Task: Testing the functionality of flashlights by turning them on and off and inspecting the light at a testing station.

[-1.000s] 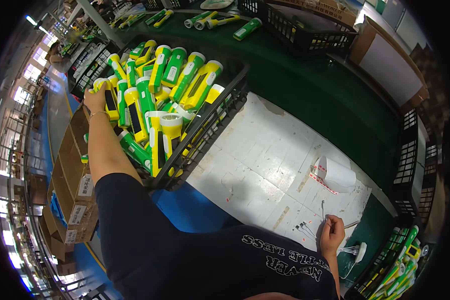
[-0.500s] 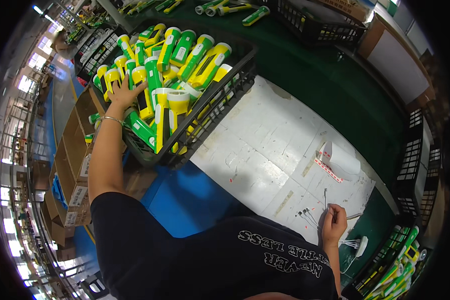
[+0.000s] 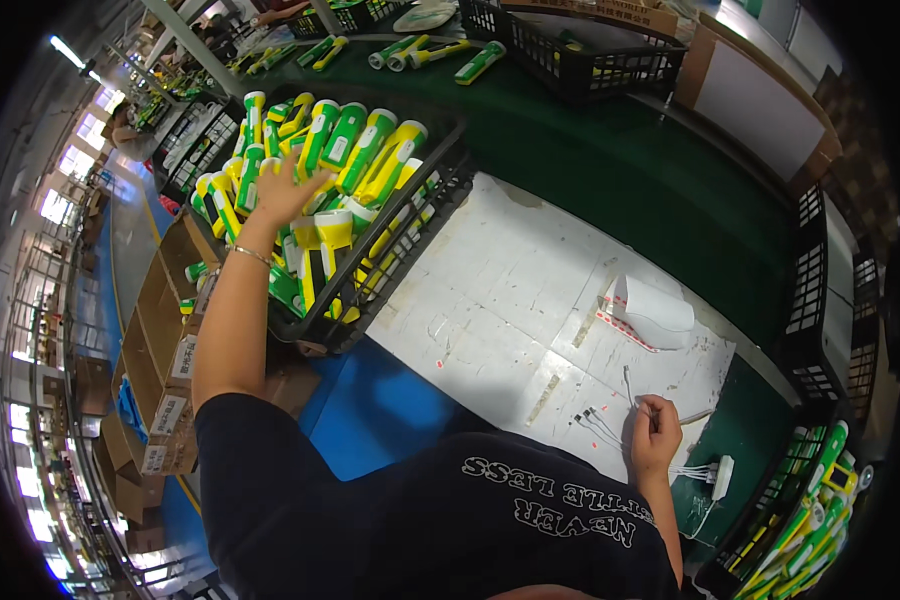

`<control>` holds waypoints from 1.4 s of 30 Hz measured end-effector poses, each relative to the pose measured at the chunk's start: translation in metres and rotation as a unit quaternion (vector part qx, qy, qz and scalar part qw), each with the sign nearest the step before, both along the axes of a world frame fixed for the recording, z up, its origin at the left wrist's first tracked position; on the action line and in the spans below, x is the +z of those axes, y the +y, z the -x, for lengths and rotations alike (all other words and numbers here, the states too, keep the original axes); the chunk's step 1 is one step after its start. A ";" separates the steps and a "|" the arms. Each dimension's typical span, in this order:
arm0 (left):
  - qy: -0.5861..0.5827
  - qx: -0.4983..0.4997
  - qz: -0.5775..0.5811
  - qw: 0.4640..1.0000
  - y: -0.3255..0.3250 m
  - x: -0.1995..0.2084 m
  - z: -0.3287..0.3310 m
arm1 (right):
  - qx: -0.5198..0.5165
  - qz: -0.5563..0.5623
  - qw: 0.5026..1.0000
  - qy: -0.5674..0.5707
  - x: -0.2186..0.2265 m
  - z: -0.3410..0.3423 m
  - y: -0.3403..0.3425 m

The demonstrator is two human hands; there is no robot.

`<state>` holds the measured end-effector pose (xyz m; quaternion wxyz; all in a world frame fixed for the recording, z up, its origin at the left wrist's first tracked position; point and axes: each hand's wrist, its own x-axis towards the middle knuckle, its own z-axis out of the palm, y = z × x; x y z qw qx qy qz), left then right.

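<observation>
Over a heap of green-and-yellow flashlights (image 3: 343, 135) in a black plastic crate (image 3: 372, 240), my left hand (image 3: 288, 192) reaches with its fingers spread. It overlaps some of them, and I cannot tell whether it touches any. At the right end of the white board, my right hand (image 3: 656, 440) is closed, its thumb and finger pinching a thin charging cable (image 3: 628, 382) whose small plug points away from me. Several more cables (image 3: 598, 420) lie on the board beside that hand. They run toward a white charger block (image 3: 723, 478).
A curled white sheet (image 3: 660, 310) with a red-spotted edge lies on the white board (image 3: 490, 290). Another crate of flashlights (image 3: 805, 520) stands at the lower right. A black crate (image 3: 580, 60) sits at the back. Cardboard boxes (image 3: 160, 330) stand at the left.
My left hand has shifted right across the heap of flashlights, its fingers still apart. The view has moved slightly. My right hand keeps its pinch on the cable.
</observation>
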<state>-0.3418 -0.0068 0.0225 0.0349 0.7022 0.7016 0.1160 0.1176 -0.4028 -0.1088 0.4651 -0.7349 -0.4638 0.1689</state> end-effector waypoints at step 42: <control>0.202 0.154 0.004 0.967 0.029 -0.004 -0.091 | -0.020 -0.041 0.996 0.073 -0.005 -0.004 -0.002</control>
